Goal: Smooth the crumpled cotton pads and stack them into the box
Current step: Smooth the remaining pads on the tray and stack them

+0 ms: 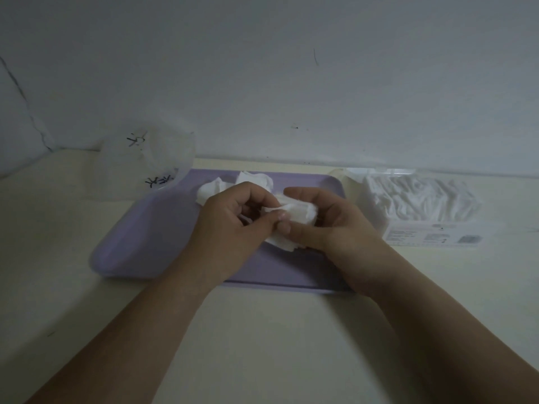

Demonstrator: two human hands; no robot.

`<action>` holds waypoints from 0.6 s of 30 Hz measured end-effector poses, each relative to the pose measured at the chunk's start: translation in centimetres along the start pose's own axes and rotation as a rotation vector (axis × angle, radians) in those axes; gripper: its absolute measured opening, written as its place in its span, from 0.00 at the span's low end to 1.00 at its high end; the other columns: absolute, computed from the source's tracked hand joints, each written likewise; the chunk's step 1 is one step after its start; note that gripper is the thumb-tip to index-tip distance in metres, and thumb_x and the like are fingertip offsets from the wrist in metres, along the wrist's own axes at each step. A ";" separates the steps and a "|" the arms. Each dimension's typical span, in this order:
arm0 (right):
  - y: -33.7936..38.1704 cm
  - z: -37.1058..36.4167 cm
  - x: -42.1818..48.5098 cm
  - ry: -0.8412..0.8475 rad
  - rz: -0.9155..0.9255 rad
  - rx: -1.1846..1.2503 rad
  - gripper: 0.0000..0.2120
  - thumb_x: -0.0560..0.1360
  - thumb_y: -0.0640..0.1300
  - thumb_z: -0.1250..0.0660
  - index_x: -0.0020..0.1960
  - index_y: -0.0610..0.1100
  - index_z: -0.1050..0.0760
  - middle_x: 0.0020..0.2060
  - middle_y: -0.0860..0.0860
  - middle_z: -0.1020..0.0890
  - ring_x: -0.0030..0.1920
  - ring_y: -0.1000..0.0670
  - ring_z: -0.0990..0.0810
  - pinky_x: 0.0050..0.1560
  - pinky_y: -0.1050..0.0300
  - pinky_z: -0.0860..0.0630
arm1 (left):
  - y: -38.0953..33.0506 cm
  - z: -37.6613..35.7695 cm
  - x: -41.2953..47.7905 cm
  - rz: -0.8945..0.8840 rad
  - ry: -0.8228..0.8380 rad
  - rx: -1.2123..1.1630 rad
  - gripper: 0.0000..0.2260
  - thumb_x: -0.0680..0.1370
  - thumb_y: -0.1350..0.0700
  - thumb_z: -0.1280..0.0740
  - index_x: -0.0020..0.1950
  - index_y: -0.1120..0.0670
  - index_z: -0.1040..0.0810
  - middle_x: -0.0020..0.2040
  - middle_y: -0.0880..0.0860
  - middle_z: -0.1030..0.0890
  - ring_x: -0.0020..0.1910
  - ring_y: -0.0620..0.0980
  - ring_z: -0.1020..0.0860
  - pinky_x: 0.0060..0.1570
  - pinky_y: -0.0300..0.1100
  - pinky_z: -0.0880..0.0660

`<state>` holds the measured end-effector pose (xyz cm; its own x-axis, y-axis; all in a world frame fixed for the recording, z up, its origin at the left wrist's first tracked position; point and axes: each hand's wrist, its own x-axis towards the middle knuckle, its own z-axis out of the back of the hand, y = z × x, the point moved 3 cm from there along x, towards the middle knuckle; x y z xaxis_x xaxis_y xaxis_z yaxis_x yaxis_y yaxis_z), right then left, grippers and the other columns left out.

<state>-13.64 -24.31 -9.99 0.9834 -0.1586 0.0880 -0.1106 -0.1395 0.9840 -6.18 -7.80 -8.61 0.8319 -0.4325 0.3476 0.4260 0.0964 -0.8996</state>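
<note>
**Together, both hands work one crumpled pad**

Sharing a narrow grip, the left hand (233,220) and right hand (332,228) pinch a white, creased cotton pad (302,211) just above the lilac tray (140,249). Its middle hides behind the thumbs. Bunched so, its long axis is hard to tell. More crumpled pads (213,191) lie beyond the left hand.
</note>
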 end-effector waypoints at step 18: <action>0.2 -0.7 -0.3 -0.140 0.048 -0.146 0.09 0.83 0.48 0.33 0.63 0.51 0.20 0.55 0.45 0.15 0.52 0.48 0.17 0.56 0.41 0.17 | 0.6 -0.2 -0.1 0.185 0.093 -0.232 0.12 0.74 0.65 0.23 0.55 0.57 0.20 0.38 0.56 0.15 0.36 0.52 0.18 0.40 0.42 0.21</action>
<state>-13.83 -23.64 -9.74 0.9469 -0.2970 0.1230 -0.1247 0.0132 0.9921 -6.04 -7.88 -9.24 0.8472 -0.5077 0.1566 0.1694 -0.0214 -0.9853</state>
